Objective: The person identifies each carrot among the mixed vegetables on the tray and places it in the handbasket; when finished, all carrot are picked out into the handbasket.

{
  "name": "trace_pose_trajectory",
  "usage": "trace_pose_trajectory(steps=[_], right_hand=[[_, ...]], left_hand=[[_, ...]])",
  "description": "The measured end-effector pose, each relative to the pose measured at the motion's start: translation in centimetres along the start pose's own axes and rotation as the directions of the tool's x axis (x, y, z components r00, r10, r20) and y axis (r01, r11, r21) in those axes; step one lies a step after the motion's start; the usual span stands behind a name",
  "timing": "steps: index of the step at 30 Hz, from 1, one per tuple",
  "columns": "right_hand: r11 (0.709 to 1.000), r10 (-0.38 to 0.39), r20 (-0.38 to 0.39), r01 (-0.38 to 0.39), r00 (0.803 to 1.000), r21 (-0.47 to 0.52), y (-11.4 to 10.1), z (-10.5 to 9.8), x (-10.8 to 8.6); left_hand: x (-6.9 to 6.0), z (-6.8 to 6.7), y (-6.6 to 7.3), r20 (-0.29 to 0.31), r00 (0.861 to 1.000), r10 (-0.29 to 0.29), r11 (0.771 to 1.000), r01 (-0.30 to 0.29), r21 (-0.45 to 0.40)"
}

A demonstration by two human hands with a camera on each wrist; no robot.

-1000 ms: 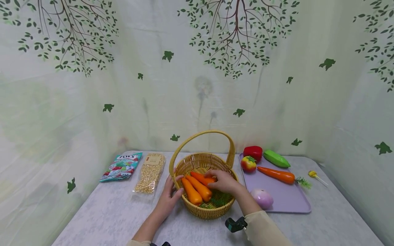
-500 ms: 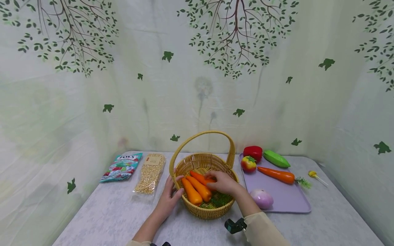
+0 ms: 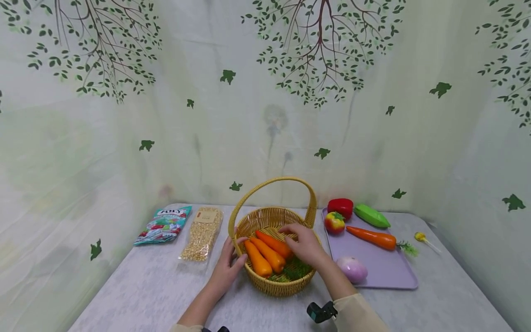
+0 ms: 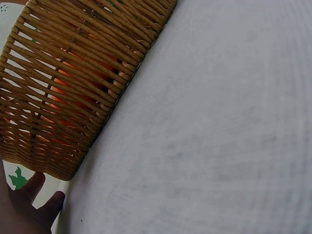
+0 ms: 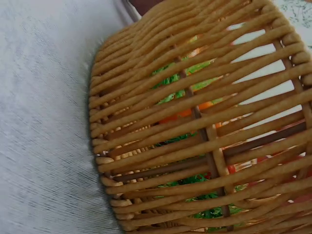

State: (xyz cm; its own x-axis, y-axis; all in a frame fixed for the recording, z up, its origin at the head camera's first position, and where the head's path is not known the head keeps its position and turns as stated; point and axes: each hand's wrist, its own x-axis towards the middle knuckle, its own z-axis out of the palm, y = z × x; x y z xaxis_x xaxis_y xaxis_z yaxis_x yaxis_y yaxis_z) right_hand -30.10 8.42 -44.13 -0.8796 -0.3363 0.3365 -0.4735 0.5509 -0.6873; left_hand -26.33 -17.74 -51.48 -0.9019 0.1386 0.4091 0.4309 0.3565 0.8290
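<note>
A wicker basket (image 3: 278,288) with a tall arched handle stands on the table. Three orange carrots (image 3: 259,259) lie side by side in it, their green tops (image 3: 296,271) at the near right. My left hand (image 3: 227,267) holds the basket's left side at the foot of the handle; in the left wrist view, fingers (image 4: 35,187) reach along the lower wickerwork. Over the right rim hovers my right hand (image 3: 304,244), fingers loosely bent and holding nothing, its thumb close to the rightmost carrot (image 3: 274,243). The right wrist view shows mostly the wicker wall (image 5: 195,146).
To the right, a purple tray (image 3: 386,272) bears a red pepper (image 3: 340,208), a red-yellow fruit (image 3: 334,223), a green vegetable (image 3: 372,216), another carrot (image 3: 371,237) and an onion (image 3: 352,269). A lollipop (image 3: 421,236), a candy bag (image 3: 163,225) and a corn-kernel pack (image 3: 202,233) lie around.
My right hand has let go of the rightmost carrot and lifted slightly up and to the right. The left hand and the basket have stayed put.
</note>
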Motion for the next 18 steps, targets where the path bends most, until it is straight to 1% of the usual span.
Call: trace_pose_trajectory(steps=[2,4,6,10,13,17,18], right_hand=[[0.999,-0.032,-0.057,0.032,0.998,0.001,-0.1,-0.1,-0.1],[0.999,-0.042,-0.097,0.043,0.994,0.013,-0.1,-0.4,-0.3],[0.999,-0.023,-0.121,0.027,0.992,0.034,0.0,-0.9,-0.6],[0.992,0.068,-0.134,-0.054,0.989,0.110,0.2,-2.5,-1.7],[0.985,0.115,-0.142,-0.094,0.983,0.143,0.2,-4.1,-2.3],[0.986,0.101,-0.172,-0.075,0.980,0.150,0.1,-6.1,-2.6],[0.987,0.091,-0.179,-0.065,0.980,0.145,0.1,-6.6,-2.6]], left_hand=[[0.1,-0.1,0.0,-0.005,1.000,-0.003,1.000,0.003,-0.003],[0.1,-0.1,0.0,-0.003,1.000,-0.013,1.000,0.013,-0.003],[-0.1,-0.1,0.0,-0.001,1.000,-0.028,1.000,0.028,-0.005],[-0.6,0.1,0.1,0.000,0.998,-0.066,0.998,0.066,-0.010],[-0.6,0.1,0.1,-0.006,0.999,-0.053,0.999,0.053,-0.007],[-0.3,0.0,0.2,-0.018,1.000,0.007,1.000,-0.007,0.010],[-0.2,0.0,0.3,-0.022,1.000,0.014,1.000,-0.014,0.013]])
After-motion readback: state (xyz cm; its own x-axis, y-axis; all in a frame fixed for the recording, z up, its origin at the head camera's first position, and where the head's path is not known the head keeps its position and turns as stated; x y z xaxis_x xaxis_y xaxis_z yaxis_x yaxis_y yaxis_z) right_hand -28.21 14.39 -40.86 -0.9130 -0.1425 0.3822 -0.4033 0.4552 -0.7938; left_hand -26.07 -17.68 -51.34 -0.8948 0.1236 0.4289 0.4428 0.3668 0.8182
